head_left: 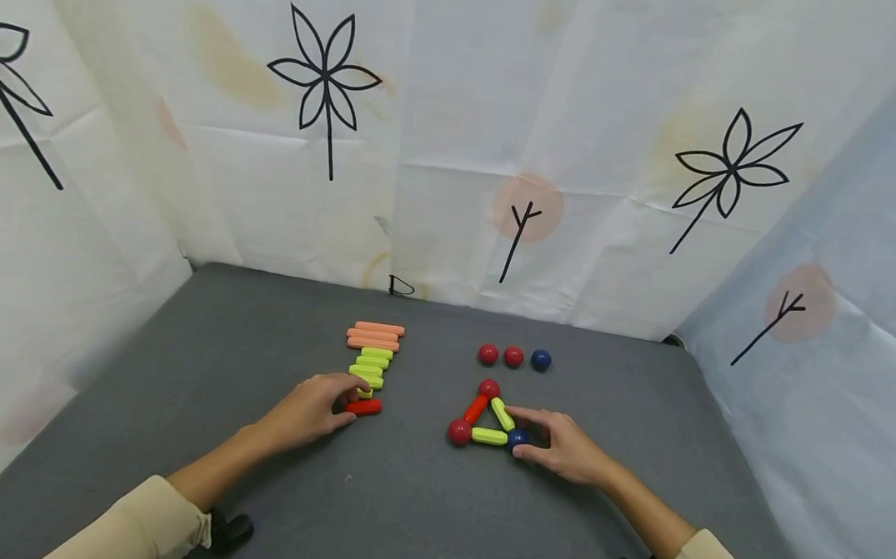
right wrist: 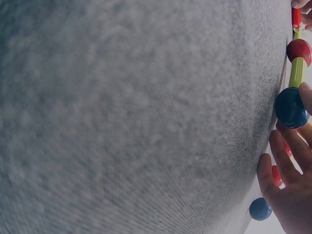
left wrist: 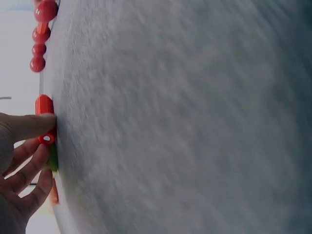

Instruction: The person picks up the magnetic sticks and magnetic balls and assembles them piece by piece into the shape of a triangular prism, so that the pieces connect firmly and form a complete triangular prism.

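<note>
My left hand pinches a red stick between thumb and fingers, low at the table. The stick's hollow end shows in the left wrist view. Just beyond it lie several yellow-green sticks in a column, the nearest partly hidden by my fingers. My right hand holds the blue ball at the corner of a flat triangle, thumb on the near side. Two red balls, a far one and a near left one, form the other corners. One red stick and two yellow-green sticks join them.
Behind the triangle, two loose red balls and a loose blue ball stand in a row. Several orange sticks lie at the column's far end. White patterned cloth walls the grey table at the back and sides.
</note>
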A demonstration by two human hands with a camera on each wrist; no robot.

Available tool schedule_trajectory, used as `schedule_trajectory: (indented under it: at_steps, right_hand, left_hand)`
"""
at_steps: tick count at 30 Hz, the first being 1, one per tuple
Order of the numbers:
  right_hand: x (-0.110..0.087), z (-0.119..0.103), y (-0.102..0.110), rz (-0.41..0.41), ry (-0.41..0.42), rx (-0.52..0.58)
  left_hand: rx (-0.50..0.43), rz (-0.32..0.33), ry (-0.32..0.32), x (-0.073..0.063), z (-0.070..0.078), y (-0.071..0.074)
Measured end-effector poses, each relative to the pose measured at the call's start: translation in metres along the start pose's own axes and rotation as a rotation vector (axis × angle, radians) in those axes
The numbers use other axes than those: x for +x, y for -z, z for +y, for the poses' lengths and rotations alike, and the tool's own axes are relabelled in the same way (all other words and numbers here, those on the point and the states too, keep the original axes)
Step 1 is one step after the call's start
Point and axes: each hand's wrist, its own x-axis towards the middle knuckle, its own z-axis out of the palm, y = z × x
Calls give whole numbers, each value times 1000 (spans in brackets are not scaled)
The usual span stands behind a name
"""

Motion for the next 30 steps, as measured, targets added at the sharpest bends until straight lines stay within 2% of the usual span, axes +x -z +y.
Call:
schedule_trajectory:
  at_steps: [3, 5, 7, 10, 13, 18, 23, 25, 30]
  right_hand:
    - [0, 1, 0, 11, 8, -10]
    - [0, 1, -1, 10, 9, -17]
    - [0, 1, -1, 12, 12, -23]
    - [-2, -1, 0, 13, 17, -17]
    - [-4, -3, 2, 12, 12, -3]
    - [-4, -2, 2, 10, 14, 0]
    - [-3, 0, 1, 13, 30, -2]
    - [-2, 0, 1, 11, 27, 3]
    - [-2, 0, 1, 7, 14, 14]
  left_hand:
    - [-64, -4, -64, 6, 5, -3]
    - [-156, -5, -81, 10, 10, -6]
    - [-271, -9, -78, 17, 17, -11]
    - [-432, -23, -34, 32, 36, -18]
    - [-517, -38, -16, 50, 55, -28]
    - [-589, -46, -62, 81, 76, -48]
    - [-661, -18, -111, 109, 86, -67]
    - [-651, 5, -125, 118, 88, -72]
    - [-586, 43, -92, 132, 89, -81]
